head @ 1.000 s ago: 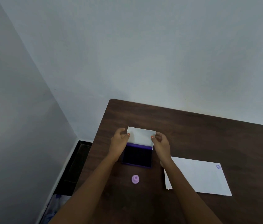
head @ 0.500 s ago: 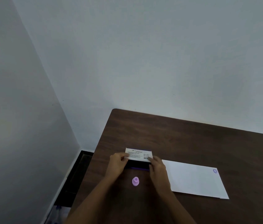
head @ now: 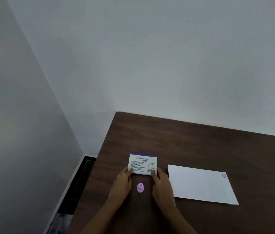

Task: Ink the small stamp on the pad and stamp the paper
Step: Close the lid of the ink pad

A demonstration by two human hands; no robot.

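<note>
The stamp pad lies closed on the brown table, its white printed lid facing up. My left hand presses the lid's near left corner and my right hand presses its near right corner; both rest flat with fingertips on the lid. The small pink stamp stands upright on the table between my two hands, untouched. The white paper lies to the right, with one purple stamp mark in its far right corner.
Grey walls rise behind and to the left of the table. A dark gap of floor runs along the table's left edge. The table's far half holds nothing I can see.
The pad's lid went from raised, with the dark ink showing, to folded down flat. My hands moved down with it to the near corners. The camera tilted upward.
</note>
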